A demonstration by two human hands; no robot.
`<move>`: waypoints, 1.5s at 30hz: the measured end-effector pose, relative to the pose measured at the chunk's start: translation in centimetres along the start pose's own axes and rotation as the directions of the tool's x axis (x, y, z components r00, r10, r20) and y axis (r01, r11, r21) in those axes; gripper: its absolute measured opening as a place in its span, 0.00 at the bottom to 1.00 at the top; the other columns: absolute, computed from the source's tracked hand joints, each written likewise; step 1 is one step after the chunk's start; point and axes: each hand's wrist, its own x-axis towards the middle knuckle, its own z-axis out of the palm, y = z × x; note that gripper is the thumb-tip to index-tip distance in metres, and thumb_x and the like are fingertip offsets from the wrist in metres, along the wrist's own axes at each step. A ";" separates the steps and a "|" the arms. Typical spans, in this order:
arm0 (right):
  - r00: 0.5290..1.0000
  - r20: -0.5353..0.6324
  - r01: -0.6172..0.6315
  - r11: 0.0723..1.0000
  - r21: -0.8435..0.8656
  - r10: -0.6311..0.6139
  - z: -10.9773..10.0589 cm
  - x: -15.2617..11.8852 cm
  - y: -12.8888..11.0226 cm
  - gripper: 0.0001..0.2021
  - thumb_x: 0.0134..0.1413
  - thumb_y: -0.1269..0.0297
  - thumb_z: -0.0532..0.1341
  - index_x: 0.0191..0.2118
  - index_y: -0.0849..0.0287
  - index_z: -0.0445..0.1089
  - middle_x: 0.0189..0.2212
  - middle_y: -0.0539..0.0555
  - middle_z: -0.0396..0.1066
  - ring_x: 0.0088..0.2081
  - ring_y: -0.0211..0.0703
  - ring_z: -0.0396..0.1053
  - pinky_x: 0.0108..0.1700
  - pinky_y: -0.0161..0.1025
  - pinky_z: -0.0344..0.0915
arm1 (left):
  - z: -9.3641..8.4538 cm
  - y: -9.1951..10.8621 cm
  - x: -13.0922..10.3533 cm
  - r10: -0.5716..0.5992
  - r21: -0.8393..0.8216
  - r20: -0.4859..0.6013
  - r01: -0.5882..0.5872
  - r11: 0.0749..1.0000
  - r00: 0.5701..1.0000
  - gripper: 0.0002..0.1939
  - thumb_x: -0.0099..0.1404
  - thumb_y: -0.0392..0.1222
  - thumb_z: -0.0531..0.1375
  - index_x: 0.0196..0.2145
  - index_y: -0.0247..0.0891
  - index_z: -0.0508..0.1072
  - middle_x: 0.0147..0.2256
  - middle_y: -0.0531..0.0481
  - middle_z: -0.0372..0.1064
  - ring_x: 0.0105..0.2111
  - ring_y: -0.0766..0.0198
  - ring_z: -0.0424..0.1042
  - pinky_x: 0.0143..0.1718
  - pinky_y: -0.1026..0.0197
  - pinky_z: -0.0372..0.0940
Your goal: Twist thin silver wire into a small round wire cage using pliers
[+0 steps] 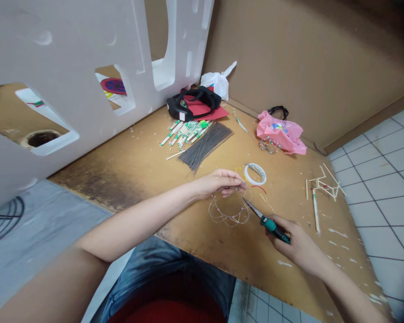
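Through the head camera, I cannot make out the stretch of the wire ring (234, 218) covered by the fingers of the left hand (218, 183), and its thin loops fade against the table (188, 229). Some fingers of the right hand (287, 235) are hidden behind the pliers (272, 226), and I cannot tell whether the tool's tips touch the wire or sit just beside it. Both forearms run out at the bottom of my view. The ring spreads from the left fingers toward the person's body; being roughly round, it shows no clear long axis. The pliers lie slantwise, nose toward the left fingertips, handles running back into the right fingers. The ring is fine, pale wire curled into overlapping loops, with small pinkish beads along it; the pliers have a slim metal nose and black-and-teal grips. I see the left fingers pinching the ring's far edge and the right ones wrapped around the grips. Just beyond the left fingertips lies a white hoop (246, 174); farther beyond are grey wires (205, 146).
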 end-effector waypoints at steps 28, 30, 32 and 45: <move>0.984 -0.168 -0.104 0.967 -0.231 0.066 1.5 -0.1 0.2 0.09 0.46 0.67 0.51 0.34 0.55 0.65 0.27 0.52 0.72 0.26 0.43 0.68 0.26 0.35 0.59 | 1.1 -0.2 -0.5 0.207 0.193 -0.125 -0.180 0.965 0.970 0.14 0.57 0.48 0.60 0.31 0.32 0.74 0.28 0.48 0.70 0.18 0.75 0.58 0.21 0.66 0.57; 0.984 -0.162 -0.112 0.964 -0.240 0.074 1.5 0.1 0.4 0.11 0.46 0.67 0.52 0.38 0.55 0.65 0.31 0.53 0.73 0.28 0.44 0.69 0.29 0.36 0.61 | 1.1 -0.1 -0.6 0.212 0.198 -0.133 -0.184 0.963 0.968 0.14 0.56 0.48 0.60 0.31 0.32 0.74 0.28 0.49 0.70 0.19 0.75 0.58 0.21 0.67 0.57; 0.982 -0.167 -0.124 0.961 -0.249 0.083 1.4 0.2 0.6 0.15 0.46 0.67 0.52 0.43 0.55 0.64 0.35 0.54 0.73 0.30 0.45 0.70 0.31 0.37 0.62 | 1.2 0.0 -0.6 0.220 0.190 -0.137 -0.193 0.963 0.966 0.14 0.56 0.48 0.60 0.30 0.32 0.75 0.28 0.49 0.70 0.19 0.74 0.58 0.22 0.67 0.57; 0.888 -0.459 -0.151 0.916 -0.371 -0.040 5.1 2.8 4.6 0.18 0.49 0.62 0.56 0.48 0.56 0.65 0.43 0.58 0.70 0.46 0.51 0.68 0.44 0.45 0.65 | 1.0 0.5 -0.4 0.155 -0.177 -0.153 -0.181 0.967 0.976 0.10 0.53 0.43 0.64 0.29 0.31 0.73 0.26 0.50 0.69 0.17 0.75 0.58 0.18 0.68 0.55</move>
